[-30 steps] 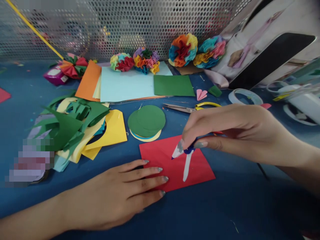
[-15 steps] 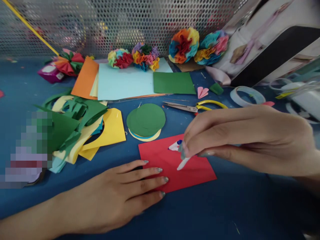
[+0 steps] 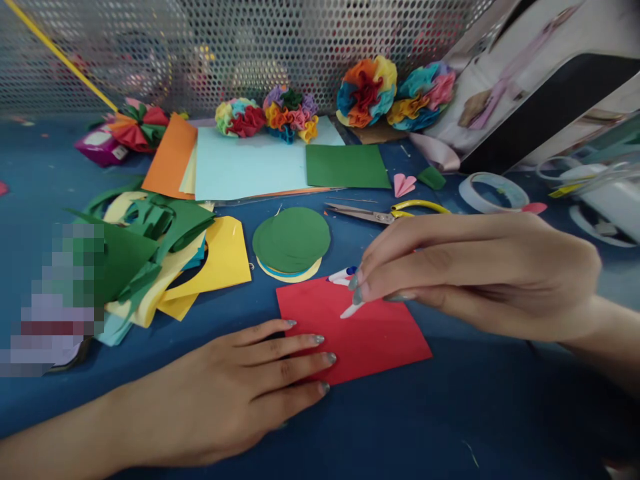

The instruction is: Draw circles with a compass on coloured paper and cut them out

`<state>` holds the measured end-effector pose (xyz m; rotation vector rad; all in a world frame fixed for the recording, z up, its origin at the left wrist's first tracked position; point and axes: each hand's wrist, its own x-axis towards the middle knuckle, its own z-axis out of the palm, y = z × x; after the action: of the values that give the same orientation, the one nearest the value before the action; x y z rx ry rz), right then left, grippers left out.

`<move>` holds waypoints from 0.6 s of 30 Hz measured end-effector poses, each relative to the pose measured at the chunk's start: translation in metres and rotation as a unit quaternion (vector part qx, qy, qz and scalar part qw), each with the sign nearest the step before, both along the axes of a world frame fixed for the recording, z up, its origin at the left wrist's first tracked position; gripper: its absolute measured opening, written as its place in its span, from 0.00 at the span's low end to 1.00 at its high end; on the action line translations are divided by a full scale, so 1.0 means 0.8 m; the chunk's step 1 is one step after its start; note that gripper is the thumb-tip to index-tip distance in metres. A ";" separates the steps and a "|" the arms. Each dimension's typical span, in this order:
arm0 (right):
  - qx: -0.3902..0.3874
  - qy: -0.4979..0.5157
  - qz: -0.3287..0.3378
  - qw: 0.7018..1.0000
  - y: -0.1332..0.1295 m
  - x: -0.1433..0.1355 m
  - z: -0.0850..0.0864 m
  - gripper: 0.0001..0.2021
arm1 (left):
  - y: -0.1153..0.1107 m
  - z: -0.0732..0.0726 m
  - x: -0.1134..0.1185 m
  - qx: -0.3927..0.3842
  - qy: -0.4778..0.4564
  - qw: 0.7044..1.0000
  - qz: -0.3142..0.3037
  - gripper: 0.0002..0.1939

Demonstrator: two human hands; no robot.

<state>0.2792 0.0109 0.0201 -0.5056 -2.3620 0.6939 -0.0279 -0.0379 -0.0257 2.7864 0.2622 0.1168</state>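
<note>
Red paper (image 3: pixel 373 343) lies on the blue worktop (image 3: pixel 380 427) under my left hand (image 3: pixel 220 393), its fingers spread; my right hand (image 3: pixel 470 277) pinches a white-and-blue compass (image 3: pixel 352 311) over it, near the green circles (image 3: pixel 295 237).

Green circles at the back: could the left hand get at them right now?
Probably yes. The left hand rests with spread fingertips on the red paper, and nothing tall stands between it and the green circles.

Silvery painted nails (image 3: pixel 330 359) (rather shiny)
</note>
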 end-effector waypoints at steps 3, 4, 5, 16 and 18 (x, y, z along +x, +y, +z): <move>-0.009 -0.002 0.001 1.000 0.001 -0.001 0.001 0.11 | 0.000 -0.001 0.000 0.000 -0.007 1.000 0.000 0.21; -0.008 -0.008 0.007 1.000 0.003 -0.001 0.003 0.10 | 0.000 -0.001 0.000 0.000 -0.008 1.000 0.000 0.21; -0.006 -0.015 0.014 1.000 0.004 0.000 0.006 0.10 | 0.000 -0.001 0.001 0.000 -0.007 1.000 0.000 0.21; -0.006 -0.013 -0.009 1.000 0.007 -0.003 0.006 0.08 | -0.001 0.001 -0.001 0.004 -0.003 1.000 0.002 0.21; -0.008 -0.014 -0.016 1.000 0.008 -0.003 0.005 0.08 | -0.001 0.000 -0.001 0.001 -0.003 1.000 0.001 0.22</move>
<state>0.2765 0.0175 0.0242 -0.5611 -2.3703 0.6954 -0.0291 -0.0388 -0.0255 2.7879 0.2648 0.1273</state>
